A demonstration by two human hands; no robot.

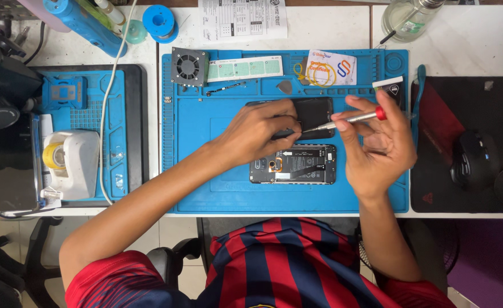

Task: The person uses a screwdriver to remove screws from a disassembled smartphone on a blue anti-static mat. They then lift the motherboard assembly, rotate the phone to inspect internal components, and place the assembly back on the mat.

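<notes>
An opened smartphone [303, 168] lies back-up on the blue repair mat [206, 188], its battery and circuit parts showing. Just above it lies the black back cover [314, 111]. My left hand [257, 132] rests over the cover's left part with fingers pinched around a thin dark tool, partly hidden. My right hand [380, 145] holds a silver precision screwdriver [351, 120] with a red cap; its tip points left toward my left fingertips, above the phone.
A small black fan [189, 67], a green strip, a grey pick [284, 86] and a card sit along the mat's top. A tape dispenser [72, 162] stands on the left blue mat. A black mouse [474, 159] sits on the right pad. A glass jar [405, 20] stands at the back.
</notes>
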